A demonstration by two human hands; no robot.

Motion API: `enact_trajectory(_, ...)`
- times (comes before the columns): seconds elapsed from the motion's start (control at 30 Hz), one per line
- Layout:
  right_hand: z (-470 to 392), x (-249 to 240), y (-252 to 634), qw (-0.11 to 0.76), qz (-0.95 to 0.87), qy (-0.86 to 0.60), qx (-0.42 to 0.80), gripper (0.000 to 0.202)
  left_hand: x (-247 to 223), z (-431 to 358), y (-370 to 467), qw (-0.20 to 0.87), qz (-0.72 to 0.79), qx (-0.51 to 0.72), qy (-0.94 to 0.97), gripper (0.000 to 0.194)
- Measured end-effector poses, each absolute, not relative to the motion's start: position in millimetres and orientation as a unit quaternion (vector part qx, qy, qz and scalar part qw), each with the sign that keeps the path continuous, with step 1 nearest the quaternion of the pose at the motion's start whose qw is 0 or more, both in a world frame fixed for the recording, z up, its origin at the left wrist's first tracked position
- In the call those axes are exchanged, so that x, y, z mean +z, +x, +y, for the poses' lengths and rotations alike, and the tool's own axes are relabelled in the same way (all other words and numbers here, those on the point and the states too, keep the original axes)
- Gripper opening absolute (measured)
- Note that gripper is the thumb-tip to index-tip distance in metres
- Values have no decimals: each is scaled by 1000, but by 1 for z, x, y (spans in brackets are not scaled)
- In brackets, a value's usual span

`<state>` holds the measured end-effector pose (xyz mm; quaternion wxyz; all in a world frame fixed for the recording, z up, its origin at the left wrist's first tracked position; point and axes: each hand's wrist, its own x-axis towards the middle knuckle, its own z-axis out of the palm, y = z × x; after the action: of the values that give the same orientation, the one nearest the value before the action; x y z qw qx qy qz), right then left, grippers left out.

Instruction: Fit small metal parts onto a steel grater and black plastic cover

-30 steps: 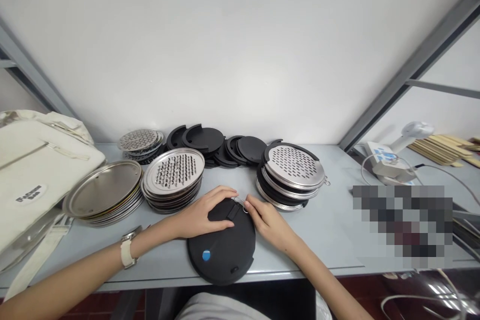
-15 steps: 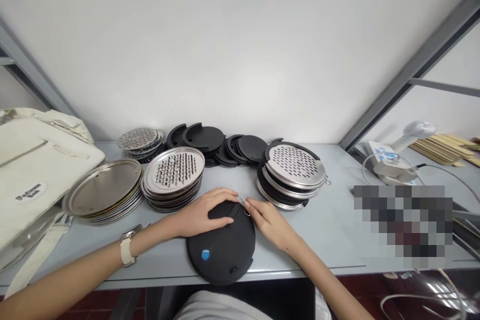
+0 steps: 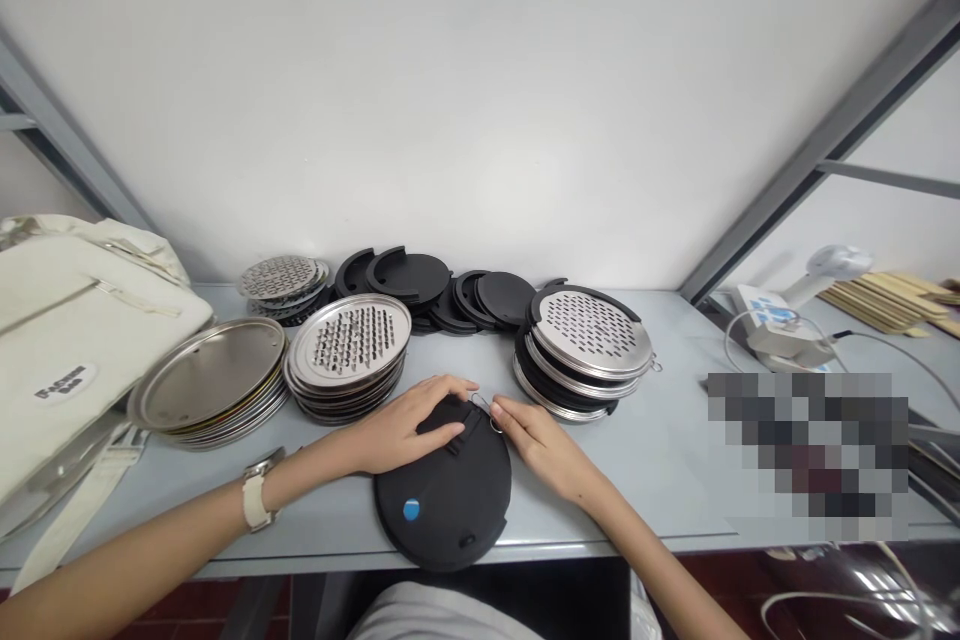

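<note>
A black round plastic disc (image 3: 442, 485) with a blue dot lies at the front edge of the table, a slotted piece near its far rim. Across its upper left side rests my left hand (image 3: 409, 425), thumb on top of the disc and index finger reaching past the far rim, holding it. My right hand (image 3: 536, 435) pinches a thin wire ring (image 3: 496, 425) at the disc's upper right rim. Just behind the hands stand a stack of round metal graters (image 3: 349, 345) on the left and graters in black holders (image 3: 592, 335) on the right.
Round metal trays (image 3: 210, 375) are stacked at left beside a cream backpack (image 3: 90, 330). Black holders (image 3: 409, 280) and small grater discs (image 3: 277, 277) lie by the wall. At right are a white device with cables (image 3: 787, 325) and a pixelated patch.
The slotted piece near the disc's far rim shows more, and the right fingers have shifted slightly at the wire ring. The disc stays in place.
</note>
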<state>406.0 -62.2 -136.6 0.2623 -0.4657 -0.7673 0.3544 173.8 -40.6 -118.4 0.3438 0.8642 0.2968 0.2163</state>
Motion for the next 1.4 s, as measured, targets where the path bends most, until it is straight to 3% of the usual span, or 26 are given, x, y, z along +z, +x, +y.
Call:
enact_trajectory(0.23,-61,-139,406,249,-774,-468,346,39,-116,-39,175,324,279,207,880,38)
enact_trajectory(1.4,-61,-146,404,250,-792,-488,269,39,-121,-39,176,277,280,216,893,33)
